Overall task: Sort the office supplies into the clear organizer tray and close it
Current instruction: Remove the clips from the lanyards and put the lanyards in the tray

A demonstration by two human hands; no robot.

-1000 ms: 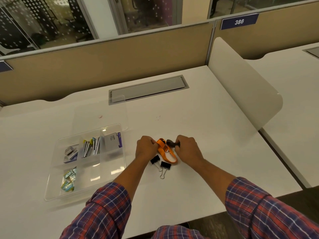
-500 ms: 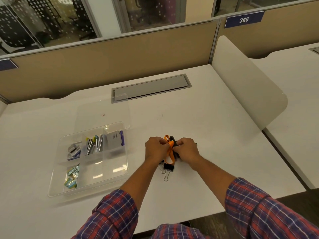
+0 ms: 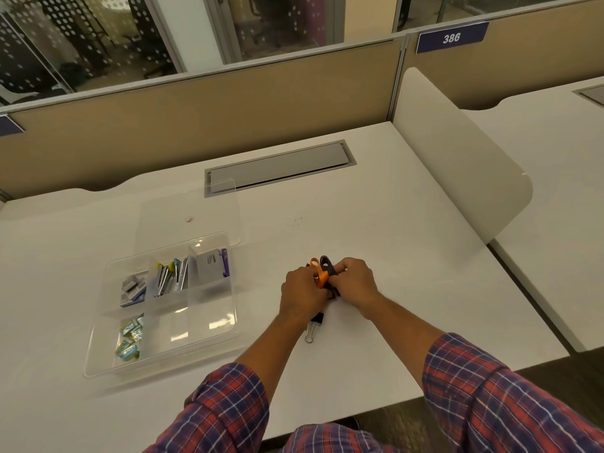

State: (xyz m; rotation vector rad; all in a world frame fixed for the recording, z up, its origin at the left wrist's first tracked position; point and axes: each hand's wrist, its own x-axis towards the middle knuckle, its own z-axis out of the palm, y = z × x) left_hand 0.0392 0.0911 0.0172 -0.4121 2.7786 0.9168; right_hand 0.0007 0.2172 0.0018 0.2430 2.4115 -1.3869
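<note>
Orange, black-clipped lanyard (image 3: 321,275), bunched lengthwise, is pointing away from me; my left hand (image 3: 302,291) and right hand (image 3: 355,280) are gripping it.

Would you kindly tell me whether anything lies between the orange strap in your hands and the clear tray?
Nothing visible does. Only bare desk separates the orange strap from the clear tray, whose lid lies open behind it. The binder clip sits nearer you, off that path.

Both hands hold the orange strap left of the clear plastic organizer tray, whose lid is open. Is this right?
No. In the head view the left hand and right hand hold the orange strap right of the clear plastic organizer tray; the lid is open.
</note>
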